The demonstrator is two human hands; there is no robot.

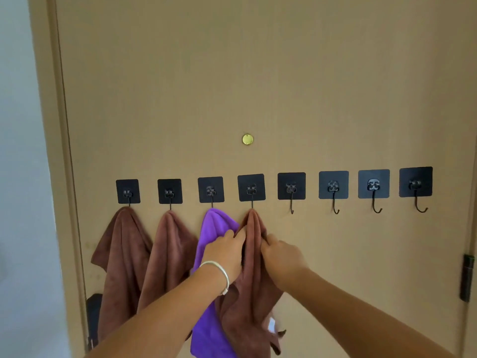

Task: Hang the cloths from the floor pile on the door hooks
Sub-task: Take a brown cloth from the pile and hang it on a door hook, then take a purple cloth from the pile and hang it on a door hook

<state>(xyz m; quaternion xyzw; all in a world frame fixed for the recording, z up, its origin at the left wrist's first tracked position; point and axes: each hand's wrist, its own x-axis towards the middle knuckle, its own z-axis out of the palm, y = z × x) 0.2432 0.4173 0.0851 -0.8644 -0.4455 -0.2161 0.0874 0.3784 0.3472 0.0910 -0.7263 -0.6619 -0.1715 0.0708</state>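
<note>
A row of several black adhesive hooks runs across the tan door (pixel 258 73). Brown cloths hang from the first hook (pixel 124 244) and the second hook (pixel 169 249). A purple cloth (pixel 211 228) hangs from the third. A further brown cloth (pixel 254 267) hangs from the fourth hook (pixel 251 188). My left hand (pixel 227 251), with a silver bracelet at the wrist, grips this cloth's left side. My right hand (pixel 281 257) grips its right side. To the right, several hooks hang bare, the nearest one (pixel 291 188) just beside the held cloth. The floor pile is out of view.
A brass peephole cover (pixel 247 139) sits above the hooks. The door frame (pixel 59 151) and a pale wall (pixel 18 151) lie to the left. A dark hinge (pixel 467 277) is at the right edge. A dark object (pixel 93 313) shows low at the left.
</note>
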